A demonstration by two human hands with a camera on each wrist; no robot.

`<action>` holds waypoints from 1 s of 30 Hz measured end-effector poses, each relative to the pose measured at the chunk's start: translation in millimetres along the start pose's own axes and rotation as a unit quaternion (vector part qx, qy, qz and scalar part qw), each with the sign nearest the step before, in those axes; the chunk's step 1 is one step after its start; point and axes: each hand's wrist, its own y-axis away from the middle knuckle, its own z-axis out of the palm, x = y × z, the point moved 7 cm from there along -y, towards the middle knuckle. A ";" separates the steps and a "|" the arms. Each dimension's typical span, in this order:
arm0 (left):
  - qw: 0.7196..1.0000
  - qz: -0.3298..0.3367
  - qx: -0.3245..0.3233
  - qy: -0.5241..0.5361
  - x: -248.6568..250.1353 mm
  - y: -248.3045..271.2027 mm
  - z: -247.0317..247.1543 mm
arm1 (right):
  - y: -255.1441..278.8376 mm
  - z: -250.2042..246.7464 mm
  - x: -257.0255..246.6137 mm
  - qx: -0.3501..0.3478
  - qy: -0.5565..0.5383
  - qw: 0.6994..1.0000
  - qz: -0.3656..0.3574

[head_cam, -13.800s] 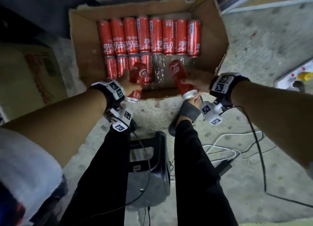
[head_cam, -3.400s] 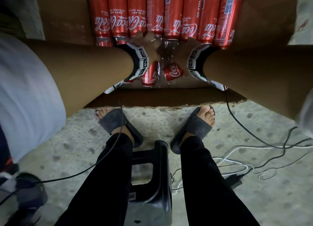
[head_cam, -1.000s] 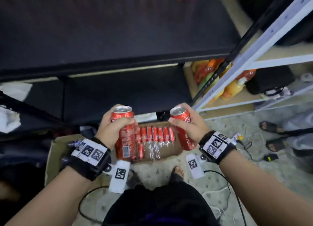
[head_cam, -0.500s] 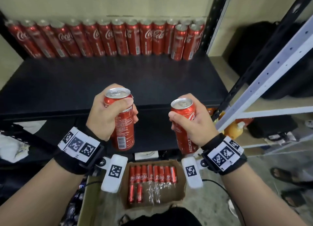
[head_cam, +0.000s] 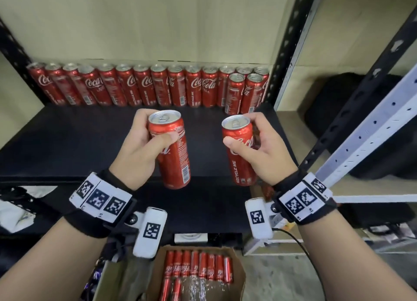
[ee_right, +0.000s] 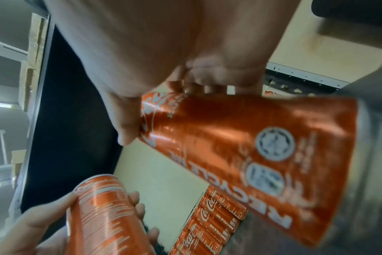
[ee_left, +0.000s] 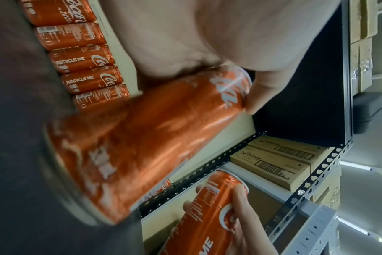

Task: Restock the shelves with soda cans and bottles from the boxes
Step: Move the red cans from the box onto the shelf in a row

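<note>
Above the matte black shelf board (head_cam: 67,140), each hand grips one slim, glossy red aluminium can: left hand (head_cam: 137,151) and left can (head_cam: 172,151), right hand (head_cam: 268,151) and right can (head_cam: 240,151), both upright.

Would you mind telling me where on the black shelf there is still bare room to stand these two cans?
The black shelf is bare across its front, from the back row of cans to the front edge. It is crowded only at the back right, where two front cans begin a second row; bare room lies left of them.
</note>
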 end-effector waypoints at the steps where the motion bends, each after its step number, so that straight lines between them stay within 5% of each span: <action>1: 1.000 0.007 -0.010 -0.023 0.3 -6.0 0.1 | -4.3 -0.1 2.1 0.009 0.006 1.000 -0.001; 12: 0.964 0.074 -0.111 -0.232 -36.1 -63.3 -5.2 | -47.3 25.2 30.0 0.077 0.094 0.992 -0.018; 23: 0.959 0.063 -0.163 -0.225 -61.8 -95.2 -9.6 | -60.6 41.3 52.6 0.091 0.094 0.991 0.021; 30: 0.953 0.043 -0.173 -0.245 -65.8 -99.9 -4.4 | -71.5 38.1 47.4 0.025 0.197 0.980 0.023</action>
